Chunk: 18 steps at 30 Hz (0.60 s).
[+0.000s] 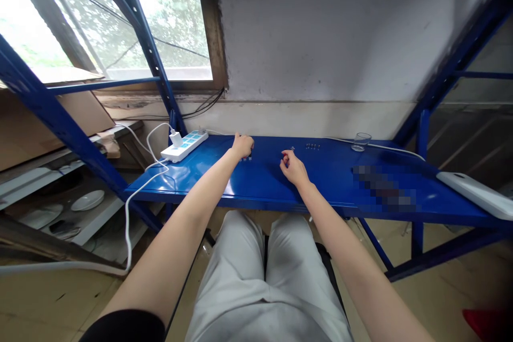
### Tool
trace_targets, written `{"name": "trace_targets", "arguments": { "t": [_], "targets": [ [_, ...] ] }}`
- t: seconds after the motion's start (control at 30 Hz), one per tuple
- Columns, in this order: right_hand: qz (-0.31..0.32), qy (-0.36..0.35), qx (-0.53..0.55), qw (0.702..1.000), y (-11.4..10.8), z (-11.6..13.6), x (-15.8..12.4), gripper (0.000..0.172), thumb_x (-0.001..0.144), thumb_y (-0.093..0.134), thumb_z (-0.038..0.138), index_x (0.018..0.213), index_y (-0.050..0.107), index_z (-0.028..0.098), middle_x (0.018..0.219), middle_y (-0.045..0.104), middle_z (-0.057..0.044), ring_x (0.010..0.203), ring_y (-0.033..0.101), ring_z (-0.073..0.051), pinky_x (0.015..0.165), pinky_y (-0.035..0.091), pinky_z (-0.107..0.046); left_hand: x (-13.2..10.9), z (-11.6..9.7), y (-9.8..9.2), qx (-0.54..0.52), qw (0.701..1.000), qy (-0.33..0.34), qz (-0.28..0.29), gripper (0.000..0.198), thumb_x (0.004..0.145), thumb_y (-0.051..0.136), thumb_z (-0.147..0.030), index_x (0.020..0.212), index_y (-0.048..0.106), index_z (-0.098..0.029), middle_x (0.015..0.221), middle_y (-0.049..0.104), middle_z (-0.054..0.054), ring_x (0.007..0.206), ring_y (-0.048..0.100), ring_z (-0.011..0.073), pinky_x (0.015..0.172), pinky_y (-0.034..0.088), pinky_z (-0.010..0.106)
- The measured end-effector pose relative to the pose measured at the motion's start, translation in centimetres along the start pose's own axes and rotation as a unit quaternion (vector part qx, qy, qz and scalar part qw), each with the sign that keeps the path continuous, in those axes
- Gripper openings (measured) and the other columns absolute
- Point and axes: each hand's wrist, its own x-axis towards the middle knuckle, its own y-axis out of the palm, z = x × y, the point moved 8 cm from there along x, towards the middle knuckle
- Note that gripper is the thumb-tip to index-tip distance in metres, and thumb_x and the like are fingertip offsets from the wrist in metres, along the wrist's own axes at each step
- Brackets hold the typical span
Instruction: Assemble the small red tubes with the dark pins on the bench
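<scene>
Tabletop [260, 184]: glossy blue, set in a blue metal frame [150, 45] against a pale wall [316, 32].
Left hand [242, 145]: over the left-centre of the tabletop toward its far edge, back of the hand up, fingers bent down; whether they grip something cannot be told.
Near row [245, 159]: a few tiny metallic pieces just in front of the left hand, partly covered by it; too small to name further.
Right hand [295, 169]: nearer the front edge than the left hand and well apart from it, fingers curled inward with a narrow gap at most; cannot tell if anything is between them.
Single piece [292, 148]: small and metallic, just beyond the right hand's fingertips; contact is unclear.
Far group [313, 146]: several tiny metallic pieces in short rows on the tabletop, beyond the right hand and a little to its right.
Glass cup [361, 141]: clear, near the back edge on the right, beside a white cable [395, 149].
Power strip [192, 144]: white with blue socket faces, at the left end, a white plug [176, 138] in it.
Blurred patch [385, 188]: dark, right of the right hand, contents masked.
White case [476, 194]: lying at the right end.
Lap: grey trousers [244, 262] below the front edge.
</scene>
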Motion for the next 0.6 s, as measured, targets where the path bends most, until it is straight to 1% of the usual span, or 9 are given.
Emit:
{"name": "trace_targets", "arguments": {
  "t": [0.1, 0.27, 0.47, 0.6],
  "targets": [
    [0.001, 0.001, -0.001, 1.0, 0.0, 0.04, 0.01, 0.032, 0.08, 0.039, 0.028, 0.11, 0.046, 0.019, 0.073, 0.051, -0.001, 0.059, 0.05, -0.013, 0.054, 0.035, -0.023, 0.0, 0.26, 0.15, 0.005, 1.0, -0.003, 0.004, 0.027, 0.064, 0.053, -0.004, 0.083, 0.067, -0.015, 0.091, 0.067, 0.009, 0.098, 0.053, 0.025, 0.089, 0.027, 0.04],
    [0.002, 0.003, -0.004, 1.0, -0.09, 0.13, -0.01, 0.031, 0.08, 0.037, 0.028, 0.109, 0.047, 0.019, 0.073, 0.051, -0.001, 0.059, 0.05, -0.013, 0.054, 0.035, -0.023, 0.06, 0.39, 0.07, -0.005, 1.0, -0.003, -0.001, 0.023, 0.065, 0.054, -0.008, 0.083, 0.067, -0.017, 0.091, 0.067, 0.009, 0.097, 0.054, 0.0245, 0.09, 0.028, 0.041],
    [0.004, 0.005, -0.007, 1.0, -0.03, 0.01, 0.02, 0.031, 0.081, 0.037, 0.028, 0.109, 0.047, 0.019, 0.073, 0.052, -0.002, 0.06, 0.05, -0.014, 0.055, 0.036, -0.023, 0.18, 0.26, 0.03, -0.037, 0.999, -0.001, -0.007, 0.02, 0.062, 0.055, -0.007, 0.075, 0.066, -0.017, 0.086, 0.067, 0.009, 0.093, 0.055, 0.025, 0.091, 0.027, 0.043],
    [0.002, 0.004, -0.006, 1.0, 0.05, -0.12, 0.06, 0.03, 0.081, 0.038, 0.028, 0.108, 0.048, 0.019, 0.073, 0.052, -0.002, 0.06, 0.05, -0.014, 0.055, 0.036, -0.023, 0.3, 0.25, 0.05, -0.055, 0.998, -0.007, 0.002, 0.017, 0.061, 0.057, -0.006, 0.072, 0.065, -0.016, 0.088, 0.066, 0.009, 0.094, 0.055, 0.026, 0.092, 0.024, 0.045]
  ]
}}
